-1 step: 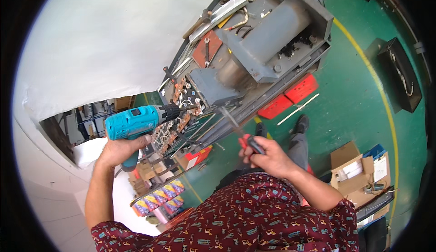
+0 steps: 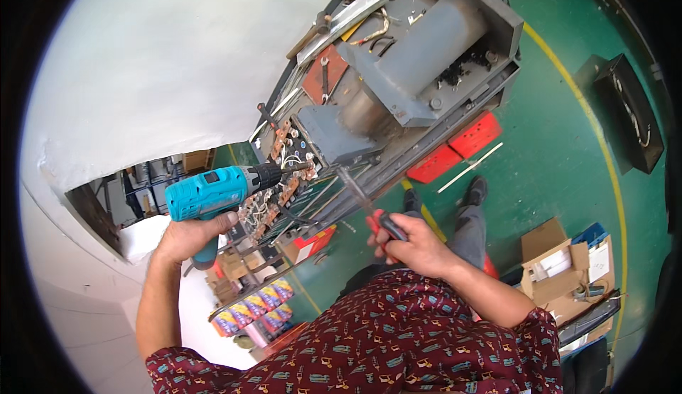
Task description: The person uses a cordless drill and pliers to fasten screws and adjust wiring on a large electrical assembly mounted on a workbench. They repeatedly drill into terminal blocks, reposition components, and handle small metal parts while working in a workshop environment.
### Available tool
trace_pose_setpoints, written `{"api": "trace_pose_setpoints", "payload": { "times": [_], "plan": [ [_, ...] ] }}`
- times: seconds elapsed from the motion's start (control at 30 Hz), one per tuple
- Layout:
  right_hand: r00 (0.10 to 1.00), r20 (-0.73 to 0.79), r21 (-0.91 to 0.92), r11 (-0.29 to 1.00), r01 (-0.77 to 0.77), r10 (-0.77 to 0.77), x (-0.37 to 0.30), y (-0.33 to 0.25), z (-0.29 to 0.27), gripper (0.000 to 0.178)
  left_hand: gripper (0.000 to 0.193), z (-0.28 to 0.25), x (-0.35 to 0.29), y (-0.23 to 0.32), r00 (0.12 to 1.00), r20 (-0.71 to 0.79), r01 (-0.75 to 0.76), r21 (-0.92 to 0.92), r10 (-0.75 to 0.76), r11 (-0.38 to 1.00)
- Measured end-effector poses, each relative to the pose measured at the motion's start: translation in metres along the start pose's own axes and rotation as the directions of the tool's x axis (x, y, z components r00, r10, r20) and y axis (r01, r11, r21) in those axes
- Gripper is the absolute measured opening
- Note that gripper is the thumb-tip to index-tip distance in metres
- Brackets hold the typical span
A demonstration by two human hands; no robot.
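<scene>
Up against the terminal block of the grey machine, the bit of the turquoise cordless drill sat right on the row of copper contacts and white wires. Left hand was wrapped tight round the drill's grip, forefinger lying along the body. Right hand was closed on the red-and-black handle of a screwdriver, its shaft angled up toward the machine's frame, tip near the block but whether touching it, I couldn't tell. Looked to me like the fastening step at the terminals, drill on a screw, screwdriver held ready alongside. Next move, by my reading, called for keeping the bit square on the screw head and steadying the loose wires so nothing slipped. Further out, spanners and red pliers lay atop the machine, red blocks sat on the green floor, and open cardboard boxes stood off to the right.
</scene>
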State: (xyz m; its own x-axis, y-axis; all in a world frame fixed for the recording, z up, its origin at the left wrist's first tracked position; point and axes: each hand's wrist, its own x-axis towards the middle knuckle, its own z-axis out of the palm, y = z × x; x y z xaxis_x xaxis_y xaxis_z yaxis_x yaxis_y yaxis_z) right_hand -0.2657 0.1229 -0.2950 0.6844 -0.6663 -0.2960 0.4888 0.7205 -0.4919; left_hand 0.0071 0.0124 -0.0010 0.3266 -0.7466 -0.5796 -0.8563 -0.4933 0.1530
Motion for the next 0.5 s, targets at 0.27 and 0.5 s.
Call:
{"api": "trace_pose_setpoints", "payload": {
  "times": [0.27, 0.5],
  "plan": [
    [0.985, 0.156, 0.141, 0.985, -0.095, 0.073, 0.043, 0.016, 0.011, 0.015, 0.031, 0.001, -0.004, 0.010, 0.995, -0.021, 0.102, -0.004, -0.102, 0.995],
    [0.992, 0.102, 0.187, 0.979, -0.087, 0.069, 0.061, 0.026, 0.026, 0.019, 0.038, 0.002, -0.008, 0.008, 0.988, -0.095, 0.129, 0.025, -0.126, 0.991]
  ]
}}
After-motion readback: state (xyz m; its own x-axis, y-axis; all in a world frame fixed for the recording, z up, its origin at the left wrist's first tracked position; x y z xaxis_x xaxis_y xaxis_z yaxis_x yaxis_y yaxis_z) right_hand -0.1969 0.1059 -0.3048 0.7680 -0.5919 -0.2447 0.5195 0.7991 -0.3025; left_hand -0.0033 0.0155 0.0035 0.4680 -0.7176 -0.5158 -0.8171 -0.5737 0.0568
